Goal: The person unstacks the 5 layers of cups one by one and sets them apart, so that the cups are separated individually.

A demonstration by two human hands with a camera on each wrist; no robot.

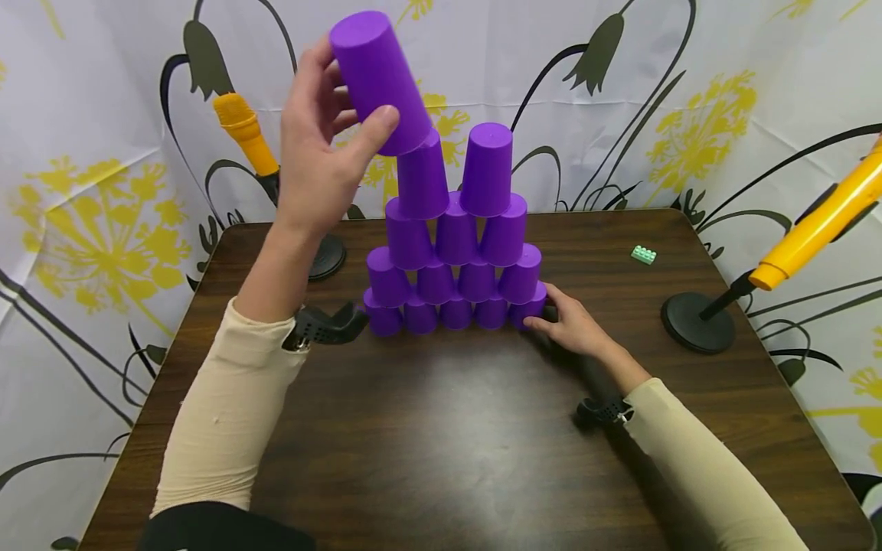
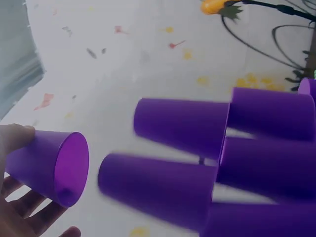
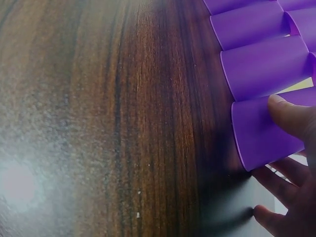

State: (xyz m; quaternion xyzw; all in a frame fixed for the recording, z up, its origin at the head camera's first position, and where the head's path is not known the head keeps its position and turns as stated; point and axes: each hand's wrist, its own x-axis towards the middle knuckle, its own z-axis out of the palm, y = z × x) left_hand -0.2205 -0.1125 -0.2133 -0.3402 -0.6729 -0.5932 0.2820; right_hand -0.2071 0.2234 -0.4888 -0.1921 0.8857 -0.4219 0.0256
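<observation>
My left hand [image 1: 320, 161] grips an upside-down purple cup [image 1: 382, 84] between thumb and fingers, raised and tilted close to the top of a cup pyramid. In the left wrist view the held cup [image 2: 37, 160] shows its hollow mouth, apart from the stacked cups. Two cups form the top row, the left cup [image 1: 422, 180] partly behind the held one and the right cup [image 1: 487, 168] in full sight. Rows of more upturned cups widen below. Low at the right, my right hand [image 1: 575, 325] holds the end cup [image 3: 266, 131] of the bottom row, thumb on one side, fingers on the other.
The pyramid stands toward the back of a dark wooden table [image 1: 441, 428]. A yellow microphone [image 1: 244, 130] on a stand is behind my left arm. Another yellow stand [image 1: 820, 218] is at the right, near a small green toy brick [image 1: 644, 255]. A patterned curtain hangs behind.
</observation>
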